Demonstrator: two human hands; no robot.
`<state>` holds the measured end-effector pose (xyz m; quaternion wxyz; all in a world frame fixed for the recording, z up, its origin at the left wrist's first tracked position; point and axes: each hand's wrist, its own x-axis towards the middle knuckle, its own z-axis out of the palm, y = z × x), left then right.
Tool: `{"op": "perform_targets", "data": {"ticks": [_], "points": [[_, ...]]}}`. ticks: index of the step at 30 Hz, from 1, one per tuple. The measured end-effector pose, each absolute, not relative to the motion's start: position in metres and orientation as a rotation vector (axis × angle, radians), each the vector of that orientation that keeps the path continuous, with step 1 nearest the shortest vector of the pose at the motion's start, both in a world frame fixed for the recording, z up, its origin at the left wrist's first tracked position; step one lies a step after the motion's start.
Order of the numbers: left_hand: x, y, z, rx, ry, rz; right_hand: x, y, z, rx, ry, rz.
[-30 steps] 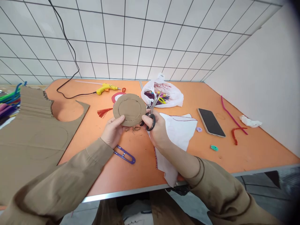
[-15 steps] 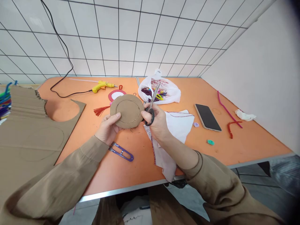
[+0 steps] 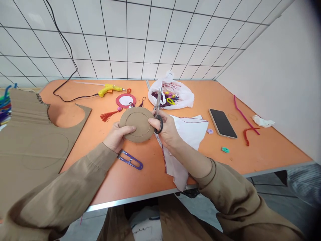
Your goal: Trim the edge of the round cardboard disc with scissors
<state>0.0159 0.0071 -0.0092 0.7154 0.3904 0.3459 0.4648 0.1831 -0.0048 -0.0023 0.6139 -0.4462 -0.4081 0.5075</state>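
Note:
My left hand (image 3: 115, 136) grips a round cardboard disc (image 3: 137, 125) by its left side, thumb lying on its face. A smaller circle is marked on the disc. In my right hand (image 3: 167, 129) is a pair of scissors (image 3: 158, 103) with black handles, blades pointing up and away; the thumb and fingers of that hand also touch the disc's right edge. Behind the disc lies a red ring-shaped ornament (image 3: 120, 100) with a white centre and a red tassel (image 3: 108, 115). Purple thread snips (image 3: 131, 160) rest on the table just below my left hand.
A white plastic bag (image 3: 185, 98) of coloured threads stands at the back. White cloth (image 3: 190, 129) lies under my right forearm, a phone (image 3: 222, 123) further right. Cut cardboard (image 3: 32, 134) covers the left; a yellow glue gun (image 3: 109, 89) with a cord lies behind it.
The disc has moved slightly down and has turned, uncovering more of the ornament behind it. My left thumb has moved further onto its face. The scissors have tilted more upright.

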Motion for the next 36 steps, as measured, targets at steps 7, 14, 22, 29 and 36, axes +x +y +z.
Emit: {"op": "perform_targets", "data": {"ticks": [7, 14, 22, 29, 36], "points": [[0.0195, 0.0064, -0.0132, 0.797, 0.729, 1.068, 0.1833, -0.0031, -0.0041, -1.019, -0.932, 1.235], [0.0163, 0.0101, -0.0135, 0.806, 0.722, 1.083, 0.1835, -0.0042, -0.0039, -1.025, -0.979, 1.248], [0.0173, 0.0070, -0.0122, 0.791, 0.737, 1.064, 0.1833, -0.0063, 0.0002, -1.054, -1.029, 1.198], [0.0187, 0.0046, -0.0140, 0.787, 0.785, 1.016, 0.1832, -0.0064, 0.0007, -1.097, -0.979, 1.260], [0.0184, 0.0092, -0.0149, 0.699, 0.820, 1.033, 0.1832, -0.0058, -0.0035, -1.092, -1.002, 1.305]]}}
